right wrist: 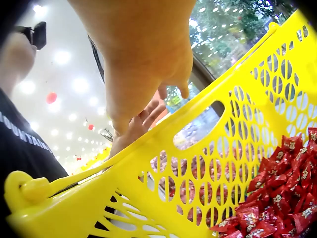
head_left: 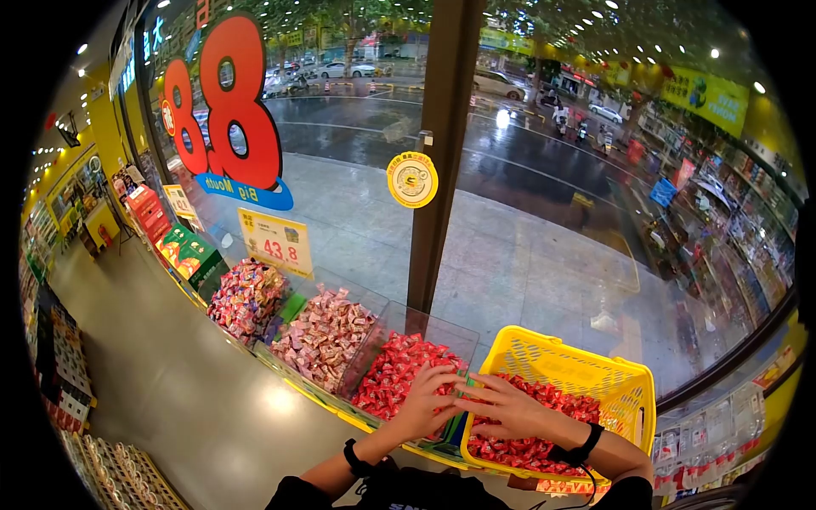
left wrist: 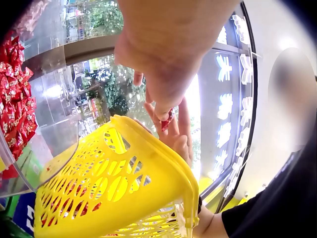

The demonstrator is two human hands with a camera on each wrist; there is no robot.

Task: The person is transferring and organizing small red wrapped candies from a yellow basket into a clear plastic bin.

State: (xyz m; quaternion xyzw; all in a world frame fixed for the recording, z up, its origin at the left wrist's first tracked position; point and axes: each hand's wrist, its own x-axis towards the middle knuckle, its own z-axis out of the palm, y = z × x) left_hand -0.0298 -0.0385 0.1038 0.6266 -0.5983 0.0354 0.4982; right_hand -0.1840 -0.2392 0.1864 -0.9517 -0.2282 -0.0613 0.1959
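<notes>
My left hand point(head_left: 427, 401) is above the bin of red wrapped candies point(head_left: 387, 378), close to the left rim of a yellow basket point(head_left: 642, 382). In the left wrist view, a red wrapped candy point(left wrist: 167, 120) shows at the tips of its thumb and finger, which pinch it. My right hand point(head_left: 510, 410) reaches leftward over the basket, fingers mostly straight and near the left fingertips. Seen from the right wrist, this hand point(right wrist: 148, 59) passes above the basket rim. Many red wrapped candies point(right wrist: 282, 191) lie inside the basket.
Farther left stand bins of pink wrapped candies point(head_left: 327, 336) and mixed-colour candies point(head_left: 248, 297). A price sign point(head_left: 276, 244) stands behind them, near green boxes point(head_left: 187, 252). A dark window post point(head_left: 442, 170) rises behind the bins, with a street beyond the glass.
</notes>
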